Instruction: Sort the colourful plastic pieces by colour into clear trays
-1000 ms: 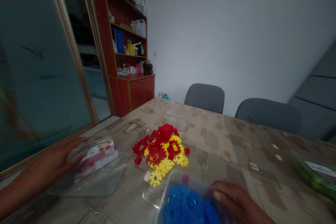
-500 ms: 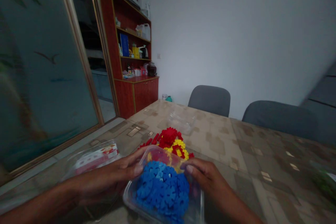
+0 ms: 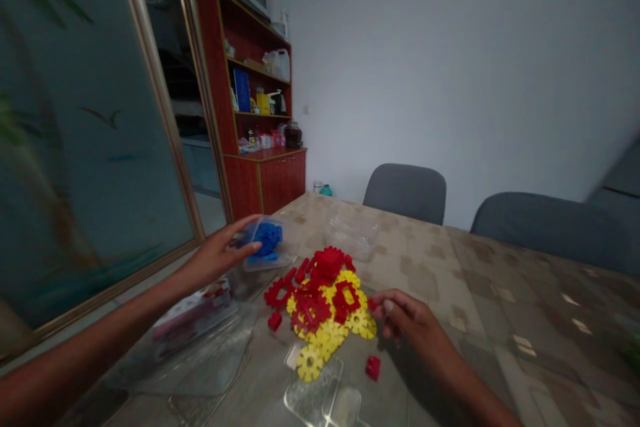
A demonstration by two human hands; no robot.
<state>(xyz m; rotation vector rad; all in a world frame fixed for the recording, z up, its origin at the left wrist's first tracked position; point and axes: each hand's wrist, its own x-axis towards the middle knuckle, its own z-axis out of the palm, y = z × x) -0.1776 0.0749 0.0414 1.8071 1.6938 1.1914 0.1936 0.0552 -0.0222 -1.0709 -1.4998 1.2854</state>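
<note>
My left hand [image 3: 235,245] grips the near rim of a clear plastic container [image 3: 280,263] at the left of the table; blue flower-shaped plastic pieces [image 3: 269,238] lie inside. Right of it is a loose pile of red gear-shaped pieces [image 3: 311,310] and yellow flower-shaped pieces [image 3: 327,337]. At the pile's right edge my right hand [image 3: 400,313] has its fingers curled and pressed together, with a small red block [image 3: 371,304] at the fingertips. Another red block [image 3: 373,367] lies nearer me, and one more [image 3: 275,321] sits left of the pile.
Behind the pile stands another clear plastic container [image 3: 353,235]. Clear plastic packaging with a printed card [image 3: 193,320] lies under my left forearm. Two grey chairs [image 3: 405,193] stand at the table's far side. A red-brown cabinet [image 3: 280,177] is beyond the table's left end.
The container of blue pieces has moved from in front of me to the back left, in my left hand alone. My right hand has left it and is at the pile's right edge.
</note>
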